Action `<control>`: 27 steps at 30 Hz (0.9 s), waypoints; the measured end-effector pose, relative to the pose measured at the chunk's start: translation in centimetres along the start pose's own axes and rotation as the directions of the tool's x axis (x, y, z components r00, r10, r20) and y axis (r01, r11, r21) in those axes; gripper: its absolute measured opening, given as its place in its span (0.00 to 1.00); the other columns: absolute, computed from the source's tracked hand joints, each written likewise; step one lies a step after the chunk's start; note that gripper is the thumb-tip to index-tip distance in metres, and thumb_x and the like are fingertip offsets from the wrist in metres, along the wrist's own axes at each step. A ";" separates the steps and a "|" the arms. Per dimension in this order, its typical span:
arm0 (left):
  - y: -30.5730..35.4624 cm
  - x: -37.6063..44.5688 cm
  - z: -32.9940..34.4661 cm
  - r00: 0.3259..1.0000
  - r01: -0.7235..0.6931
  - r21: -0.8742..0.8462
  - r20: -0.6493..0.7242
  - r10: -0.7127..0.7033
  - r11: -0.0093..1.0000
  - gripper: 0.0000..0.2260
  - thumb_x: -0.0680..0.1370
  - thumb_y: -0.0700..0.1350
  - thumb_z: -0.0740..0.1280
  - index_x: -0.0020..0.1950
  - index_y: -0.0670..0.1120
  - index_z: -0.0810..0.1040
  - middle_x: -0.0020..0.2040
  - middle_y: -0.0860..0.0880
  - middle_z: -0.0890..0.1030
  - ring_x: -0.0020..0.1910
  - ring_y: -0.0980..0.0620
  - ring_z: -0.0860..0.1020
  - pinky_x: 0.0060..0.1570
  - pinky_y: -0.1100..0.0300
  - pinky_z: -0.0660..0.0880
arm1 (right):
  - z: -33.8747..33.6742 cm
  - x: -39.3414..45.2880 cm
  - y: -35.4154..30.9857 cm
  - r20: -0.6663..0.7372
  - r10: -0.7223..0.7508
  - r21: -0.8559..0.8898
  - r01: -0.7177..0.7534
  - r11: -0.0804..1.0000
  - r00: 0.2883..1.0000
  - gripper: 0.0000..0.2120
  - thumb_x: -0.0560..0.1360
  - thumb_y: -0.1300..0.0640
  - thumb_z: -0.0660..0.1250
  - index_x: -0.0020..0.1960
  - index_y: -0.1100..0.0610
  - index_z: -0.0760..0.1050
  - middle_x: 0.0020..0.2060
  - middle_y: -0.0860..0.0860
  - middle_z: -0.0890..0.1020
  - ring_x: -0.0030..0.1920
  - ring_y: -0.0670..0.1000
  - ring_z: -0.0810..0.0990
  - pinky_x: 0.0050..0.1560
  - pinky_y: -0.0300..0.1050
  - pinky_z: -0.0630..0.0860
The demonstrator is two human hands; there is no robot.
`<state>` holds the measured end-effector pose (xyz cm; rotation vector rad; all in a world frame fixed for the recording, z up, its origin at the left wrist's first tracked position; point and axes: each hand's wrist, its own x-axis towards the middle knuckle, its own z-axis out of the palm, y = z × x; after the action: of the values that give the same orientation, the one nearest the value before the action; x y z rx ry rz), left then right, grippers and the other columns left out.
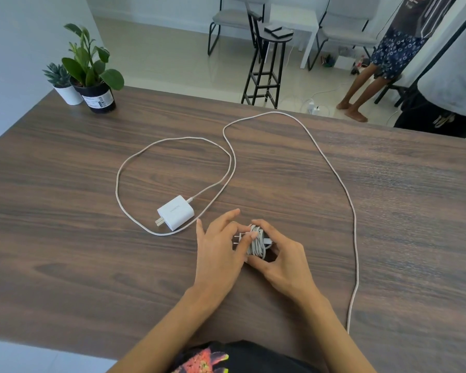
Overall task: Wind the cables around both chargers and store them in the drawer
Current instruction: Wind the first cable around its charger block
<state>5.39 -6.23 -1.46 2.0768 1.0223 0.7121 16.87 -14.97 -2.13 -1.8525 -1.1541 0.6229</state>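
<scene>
A small charger wrapped in grey-white cable (pixel 256 242) sits between my two hands, just above the wooden table (pixel 65 211); its prongs stick out to the left. My left hand (pixel 219 249) pinches it from the left, index and thumb spread. My right hand (pixel 279 255) cups it from the right and below. A second white charger (pixel 176 212) lies flat to the left, prongs toward the near left. Its long cable (pixel 334 179) is unwound, looping left of the charger, then arcing far across the table and down to the near right edge. No drawer is in view.
Two potted plants (pixel 90 74) stand at the far left corner of the table. Beyond the far edge are a black stool (pixel 267 57), grey chairs, and two standing people (pixel 382 63) at the far right. The table's near edge is close to my body.
</scene>
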 end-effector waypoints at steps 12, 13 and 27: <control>-0.1 0.7 -0.8 0.999 0.045 0.103 0.003 -0.045 0.994 0.03 0.74 0.48 0.69 0.40 0.52 0.80 0.63 0.58 0.70 0.61 0.59 0.71 0.72 0.46 0.42 | 0.0 0.2 0.3 -0.010 0.010 -0.010 -0.010 1.000 1.000 0.25 0.66 0.53 0.77 0.59 0.42 0.72 0.48 0.37 0.81 0.48 0.43 0.81 0.51 0.33 0.75; -0.1 0.8 -0.9 0.999 0.053 0.108 0.003 -0.054 0.993 0.03 0.74 0.47 0.69 0.40 0.52 0.80 0.62 0.57 0.69 0.61 0.58 0.71 0.71 0.46 0.42 | 0.0 0.2 0.3 -0.012 0.009 -0.012 -0.009 1.000 1.000 0.25 0.66 0.53 0.77 0.59 0.42 0.72 0.48 0.36 0.81 0.48 0.43 0.81 0.50 0.32 0.74; -1.4 1.6 -0.5 0.994 0.103 -0.128 0.041 -0.099 0.986 0.04 0.70 0.51 0.74 0.44 0.56 0.82 0.65 0.58 0.70 0.66 0.60 0.66 0.70 0.52 0.59 | -1.1 0.1 0.4 0.030 0.021 -0.059 -0.019 0.998 0.999 0.32 0.66 0.54 0.76 0.67 0.42 0.68 0.54 0.28 0.74 0.56 0.27 0.71 0.55 0.21 0.63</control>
<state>5.25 -4.15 -1.97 1.9052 1.0262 0.6711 17.92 -15.36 -1.90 -1.9122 -1.1862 0.6371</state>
